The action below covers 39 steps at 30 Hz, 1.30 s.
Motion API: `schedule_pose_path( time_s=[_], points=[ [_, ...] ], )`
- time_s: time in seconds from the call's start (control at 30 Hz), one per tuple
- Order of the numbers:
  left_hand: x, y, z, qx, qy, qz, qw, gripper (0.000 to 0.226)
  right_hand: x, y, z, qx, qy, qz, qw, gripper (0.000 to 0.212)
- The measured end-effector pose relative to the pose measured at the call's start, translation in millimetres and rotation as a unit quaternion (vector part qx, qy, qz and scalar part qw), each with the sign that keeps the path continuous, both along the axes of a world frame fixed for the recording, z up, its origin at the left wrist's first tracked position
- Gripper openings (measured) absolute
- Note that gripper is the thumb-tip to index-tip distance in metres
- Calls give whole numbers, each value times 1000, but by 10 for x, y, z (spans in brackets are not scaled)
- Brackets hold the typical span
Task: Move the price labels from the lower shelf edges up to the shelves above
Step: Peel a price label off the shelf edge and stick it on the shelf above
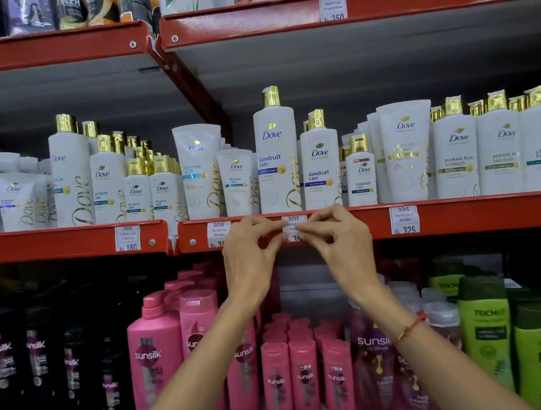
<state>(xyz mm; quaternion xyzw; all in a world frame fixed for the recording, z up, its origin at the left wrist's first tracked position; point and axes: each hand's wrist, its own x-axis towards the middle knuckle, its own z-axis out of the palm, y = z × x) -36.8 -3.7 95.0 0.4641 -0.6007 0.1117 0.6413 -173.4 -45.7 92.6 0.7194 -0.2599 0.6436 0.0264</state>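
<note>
Red metal shelving [38,49] crowded with shampoo bottles [276,156], dim underneath.

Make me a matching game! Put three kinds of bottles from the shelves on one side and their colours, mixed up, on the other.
Things:
1. Dove bottles
2. Sunsilk bottles under the hands
3. Trichup bottles

Colours:
A. green
B. white with gold caps
C. pink

Pairs: 1-B, 2-C, 3-A
</note>
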Motion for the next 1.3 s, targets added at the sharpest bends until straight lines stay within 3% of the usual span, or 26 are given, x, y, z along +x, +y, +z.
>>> schedule_pose_path(
  time_s=[0.17,0.43,0.87,1.1,1.3],
  points=[
    [7,5,-36,-18,-20,30,999,12,-61,19,-9,-37,55,-20,998,13],
    [-96,132,-189,-46,-38,60,996,12,-277,152,-79,-25,40,-12,999,11],
    [-785,115,-455,-33,-84,-17,996,12,-1033,371,-252,26,51,-60,997,13],
    [-1539,-129,-534,-26,-159,-78,984,15,-1838,263,-390,111,20,-156,981,11],
    [-2133,-493,-524,20,-279,-88,956,28,-2546,-179,-473,261,-24,-284,922,13]
  ],
)
